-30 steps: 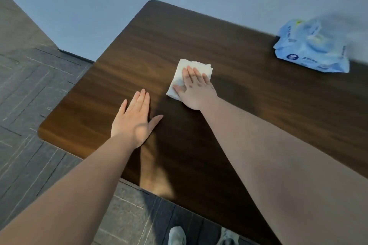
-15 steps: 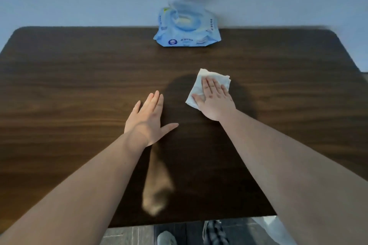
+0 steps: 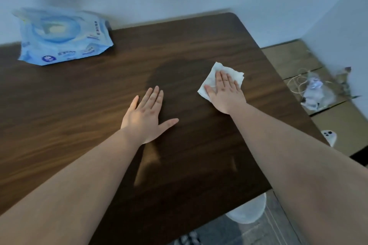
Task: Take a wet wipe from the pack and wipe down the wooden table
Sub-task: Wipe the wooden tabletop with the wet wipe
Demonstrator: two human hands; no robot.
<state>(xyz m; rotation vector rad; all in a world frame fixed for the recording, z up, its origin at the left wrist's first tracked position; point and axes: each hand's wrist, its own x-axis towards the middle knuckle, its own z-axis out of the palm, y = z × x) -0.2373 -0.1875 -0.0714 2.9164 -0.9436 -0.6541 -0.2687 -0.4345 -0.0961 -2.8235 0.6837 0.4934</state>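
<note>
A white wet wipe (image 3: 236, 74) lies flat on the dark wooden table (image 3: 79, 105), right of centre. My right hand (image 3: 225, 91) presses down on the wipe with its palm and fingers spread over it. My left hand (image 3: 146, 114) rests flat on the bare wood to the left of the wipe, fingers together, thumb out, holding nothing. The light-blue wet wipe pack (image 3: 61, 36) sits at the table's far left edge against the wall.
The table's right edge and rounded far corner lie just past the wipe. Beyond that edge stand cardboard boxes (image 3: 338, 125) with a cable and a crumpled plastic bag (image 3: 314, 91) on top. A white phone (image 3: 329, 136) shows near the edge.
My right hand has slid the wipe rightward across the table, towards its right edge. My view has swung right, so the pack now appears at the far left. The left hand stays flat.
</note>
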